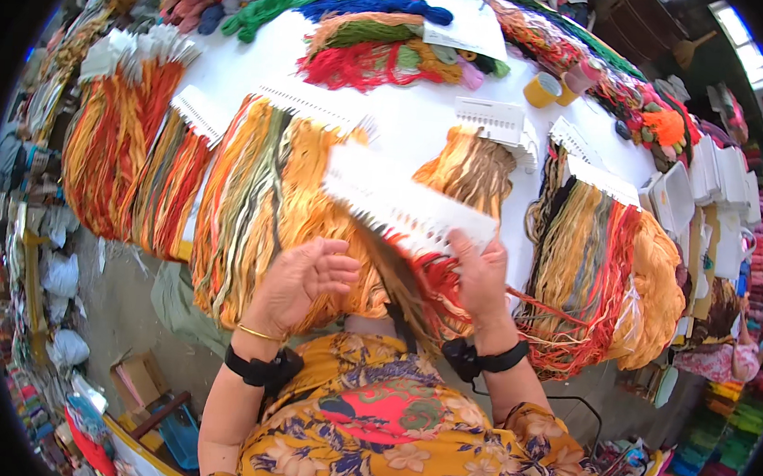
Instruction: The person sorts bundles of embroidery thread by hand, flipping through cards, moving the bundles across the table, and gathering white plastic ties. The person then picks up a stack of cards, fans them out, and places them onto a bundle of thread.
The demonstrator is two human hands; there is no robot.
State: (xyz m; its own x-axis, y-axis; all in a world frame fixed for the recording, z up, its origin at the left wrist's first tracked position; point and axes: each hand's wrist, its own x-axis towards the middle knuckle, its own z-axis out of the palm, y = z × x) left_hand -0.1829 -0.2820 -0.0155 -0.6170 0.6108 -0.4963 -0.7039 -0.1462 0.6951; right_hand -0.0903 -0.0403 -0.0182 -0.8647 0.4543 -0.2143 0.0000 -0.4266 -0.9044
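Nearest the camera in the head view is a mustard shirt (pixel 357 462) printed with pale flowers and dark leaves. Beyond it, the right hand (pixel 482 276) has its grip on the right end of a white card (pixel 410 206), thumb on top; the card is tilted above the near edge of the tabletop (pixel 390 119). It is a stiff, flat strip with a row of holes, and red and brown threads (pixel 436 282) hang limp from it. The left hand (pixel 306 277) holds nothing, fingers loosely curled, left of the card; whether it brushes the yellow bundle (pixel 315 171) behind it, I cannot tell.

The step in hand seems to be handling this one threaded card; the next move probably calls for the left hand to steady its far end or straighten the strands, which look likely to tangle.

Soft, stringy carded bundles lie left (pixel 114 140) and right (pixel 588 261); on the far side are twisted green (pixel 287 1) and blue skeins (pixel 375 9).
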